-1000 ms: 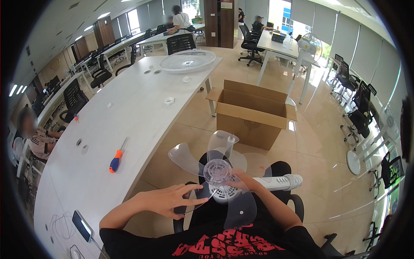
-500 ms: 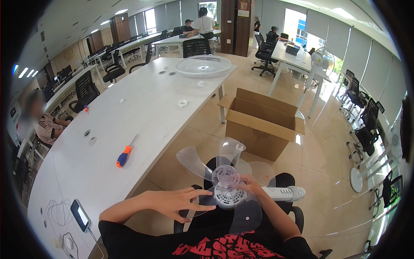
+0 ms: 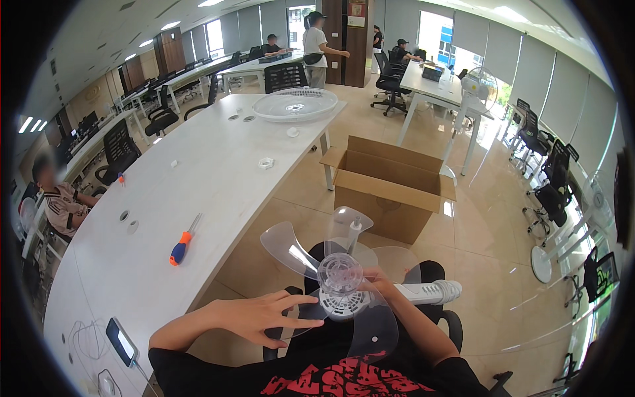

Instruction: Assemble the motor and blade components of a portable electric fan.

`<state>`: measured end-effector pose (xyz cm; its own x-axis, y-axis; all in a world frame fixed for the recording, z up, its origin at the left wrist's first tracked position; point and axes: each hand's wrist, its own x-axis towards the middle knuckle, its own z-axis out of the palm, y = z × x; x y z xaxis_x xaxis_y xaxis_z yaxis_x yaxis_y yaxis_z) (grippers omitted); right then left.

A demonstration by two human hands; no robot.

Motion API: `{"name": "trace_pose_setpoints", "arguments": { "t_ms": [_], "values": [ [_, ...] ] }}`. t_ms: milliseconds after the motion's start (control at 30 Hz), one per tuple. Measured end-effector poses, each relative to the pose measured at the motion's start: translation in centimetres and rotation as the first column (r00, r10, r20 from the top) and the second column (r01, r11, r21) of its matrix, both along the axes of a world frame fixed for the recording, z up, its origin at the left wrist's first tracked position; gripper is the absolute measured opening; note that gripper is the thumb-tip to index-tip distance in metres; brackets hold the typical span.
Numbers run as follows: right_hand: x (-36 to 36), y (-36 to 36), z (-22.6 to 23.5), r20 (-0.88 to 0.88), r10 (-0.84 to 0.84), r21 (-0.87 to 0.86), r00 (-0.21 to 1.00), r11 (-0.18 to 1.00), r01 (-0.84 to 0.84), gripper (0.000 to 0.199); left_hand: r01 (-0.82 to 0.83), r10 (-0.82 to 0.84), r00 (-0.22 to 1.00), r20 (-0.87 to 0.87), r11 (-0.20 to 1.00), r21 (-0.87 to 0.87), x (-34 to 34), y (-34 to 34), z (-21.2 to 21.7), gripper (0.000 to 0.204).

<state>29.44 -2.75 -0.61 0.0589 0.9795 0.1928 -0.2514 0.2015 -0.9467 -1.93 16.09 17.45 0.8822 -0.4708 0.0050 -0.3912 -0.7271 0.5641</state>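
A fan head lies in my lap, with clear plastic blades (image 3: 286, 250) around a round hub (image 3: 340, 272). The white vented motor housing (image 3: 344, 303) sits just below the hub, and a white post (image 3: 426, 292) extends to the right. My left hand (image 3: 264, 317) has its fingers spread, their tips close to the housing's left side; whether they touch is unclear. My right hand (image 3: 377, 281) is closed at the right of the hub, gripping the fan head, its fingertips partly hidden. A slim white rod (image 3: 356, 228) stands beyond the hub, behind a clear blade.
On the white table (image 3: 218, 165) to the left are a screwdriver (image 3: 180, 248), a phone (image 3: 122, 341) with a cable, a white ring nut (image 3: 266, 163) and a round fan grille (image 3: 295, 104). An open cardboard box (image 3: 387, 205) stands on the floor ahead. People sit and stand farther off.
The whole view has shifted slightly, the scene sliding left. Both hands keep nearly the same places at the fan. In the background, the standing person in white has turned toward the right.
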Motion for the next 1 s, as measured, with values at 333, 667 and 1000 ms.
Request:
{"name": "trace_pose_setpoints", "arguments": {
  "t_ms": [333,667,1000],
  "values": [
    [0.0,0.3,-0.9,0.057,-0.083,-0.065,0.995,0.994,0.087,0.042,0.025,-0.024,0.998,-0.054,1.0,0.008,-0.1,-0.3,-0.4,0.087],
    [0.0,0.8,-1.7,-0.126,-0.088,-0.044,0.988,0.996,0.083,0.053,0.011,-0.006,0.999,-0.053,0.996,0.09,0.6,-0.2,-1.0,0.087],
    [-0.6,1.2,0.1,-0.081,-0.129,0.016,0.988,0.991,0.13,0.081,0.016,-0.012,0.996,-0.09,0.999,0.042,0.9,0.1,-1.5,0.087]
  ]
}}
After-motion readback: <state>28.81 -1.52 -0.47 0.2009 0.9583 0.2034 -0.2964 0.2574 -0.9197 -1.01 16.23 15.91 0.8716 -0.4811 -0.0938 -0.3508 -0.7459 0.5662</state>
